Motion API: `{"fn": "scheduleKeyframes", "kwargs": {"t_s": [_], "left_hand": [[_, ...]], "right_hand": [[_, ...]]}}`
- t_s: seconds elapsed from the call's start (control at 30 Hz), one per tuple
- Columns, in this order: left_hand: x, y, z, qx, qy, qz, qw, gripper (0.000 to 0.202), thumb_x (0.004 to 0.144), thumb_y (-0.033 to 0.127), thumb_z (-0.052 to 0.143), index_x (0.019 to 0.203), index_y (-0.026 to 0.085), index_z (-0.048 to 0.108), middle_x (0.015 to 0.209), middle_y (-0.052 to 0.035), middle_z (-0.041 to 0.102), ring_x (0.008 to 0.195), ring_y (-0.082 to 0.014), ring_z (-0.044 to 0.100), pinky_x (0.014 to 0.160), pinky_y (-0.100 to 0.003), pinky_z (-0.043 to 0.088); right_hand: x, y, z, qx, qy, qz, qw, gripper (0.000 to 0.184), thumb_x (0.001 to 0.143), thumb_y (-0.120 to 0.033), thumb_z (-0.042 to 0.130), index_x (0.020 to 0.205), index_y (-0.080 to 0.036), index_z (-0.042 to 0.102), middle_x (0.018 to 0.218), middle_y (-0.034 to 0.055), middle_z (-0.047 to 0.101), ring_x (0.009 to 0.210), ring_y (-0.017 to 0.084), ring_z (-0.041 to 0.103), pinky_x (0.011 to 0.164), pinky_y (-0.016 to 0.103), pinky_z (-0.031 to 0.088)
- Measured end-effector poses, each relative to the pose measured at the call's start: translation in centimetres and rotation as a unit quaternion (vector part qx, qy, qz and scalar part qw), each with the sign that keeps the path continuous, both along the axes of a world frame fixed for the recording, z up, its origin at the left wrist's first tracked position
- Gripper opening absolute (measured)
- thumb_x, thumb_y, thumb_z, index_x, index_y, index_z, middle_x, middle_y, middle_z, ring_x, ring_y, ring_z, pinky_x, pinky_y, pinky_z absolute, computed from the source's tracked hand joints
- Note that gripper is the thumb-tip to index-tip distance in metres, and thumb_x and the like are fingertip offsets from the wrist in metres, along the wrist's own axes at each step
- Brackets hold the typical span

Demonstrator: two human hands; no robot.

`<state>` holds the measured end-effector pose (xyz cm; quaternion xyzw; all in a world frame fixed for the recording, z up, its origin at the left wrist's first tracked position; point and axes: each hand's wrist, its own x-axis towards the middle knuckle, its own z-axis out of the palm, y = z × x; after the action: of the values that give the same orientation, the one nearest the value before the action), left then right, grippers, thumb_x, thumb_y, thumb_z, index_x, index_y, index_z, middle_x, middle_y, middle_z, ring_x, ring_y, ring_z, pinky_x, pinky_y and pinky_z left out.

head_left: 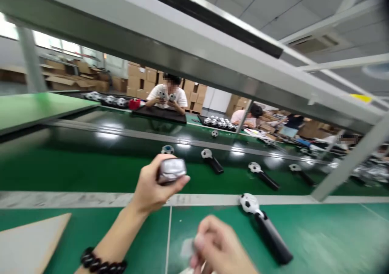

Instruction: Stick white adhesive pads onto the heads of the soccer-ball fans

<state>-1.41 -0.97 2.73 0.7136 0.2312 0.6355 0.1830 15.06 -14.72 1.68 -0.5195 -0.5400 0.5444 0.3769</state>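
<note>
My left hand (pixel 153 187) is raised over the near edge of the green bench, its fingers closed round a small shiny silver-grey piece (pixel 172 170). A dark bead bracelet (pixel 101 263) sits on that wrist. My right hand (pixel 220 247) is low in front, blurred by motion, pinching something pale and small that I cannot make out. Just right of it lies a football-headed toy with a black handle (pixel 264 225) on the bench.
A dark green conveyor belt (pixel 91 168) runs across, carrying several more football-headed toys (pixel 212 159). A cardboard sheet (pixel 30 241) lies at lower left. Metal frame bars (pixel 349 160) cross overhead and at right. People sit across the belt among cardboard boxes.
</note>
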Motion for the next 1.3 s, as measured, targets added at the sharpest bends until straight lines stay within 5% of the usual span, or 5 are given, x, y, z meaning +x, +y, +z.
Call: {"fn": "scheduleKeyframes", "kwargs": {"t_s": [0.1,0.27,1.3], "left_hand": [[-0.5,-0.7,0.9,0.152,0.088,-0.014,0.984,0.028,0.083,0.038,0.076,0.094,0.017,0.061,0.074,-0.0018,0.073,0.055,-0.0118,0.067,0.051,-0.017,0.054],[-0.6,-1.2,1.6,0.254,0.14,-0.039,0.956,0.028,0.091,0.042,0.065,0.101,0.017,0.056,0.077,-0.0043,0.072,0.061,-0.015,0.071,0.055,-0.021,0.055],[-0.2,-1.2,1.5,0.266,0.155,-0.025,0.951,0.031,0.092,0.047,0.064,0.099,0.017,0.056,0.077,-0.0052,0.073,0.059,-0.0154,0.071,0.055,-0.023,0.056]], "right_hand": [[-0.7,0.9,3.3,0.037,0.104,-0.071,0.991,0.056,0.079,-0.073,0.071,0.088,-0.021,0.051,0.065,-0.006,0.066,0.053,0.008,0.064,0.052,0.019,0.054],[-3.1,0.6,7.3,0.12,0.233,-0.221,0.939,0.041,0.066,-0.046,0.094,0.077,-0.019,0.065,0.056,-0.006,0.068,0.046,0.006,0.062,0.048,0.013,0.053],[-3.4,0.4,7.4,0.126,0.153,-0.25,0.948,0.022,0.077,-0.036,0.082,0.071,-0.021,0.067,0.055,-0.0057,0.065,0.044,0.009,0.06,0.047,0.018,0.049]]}}
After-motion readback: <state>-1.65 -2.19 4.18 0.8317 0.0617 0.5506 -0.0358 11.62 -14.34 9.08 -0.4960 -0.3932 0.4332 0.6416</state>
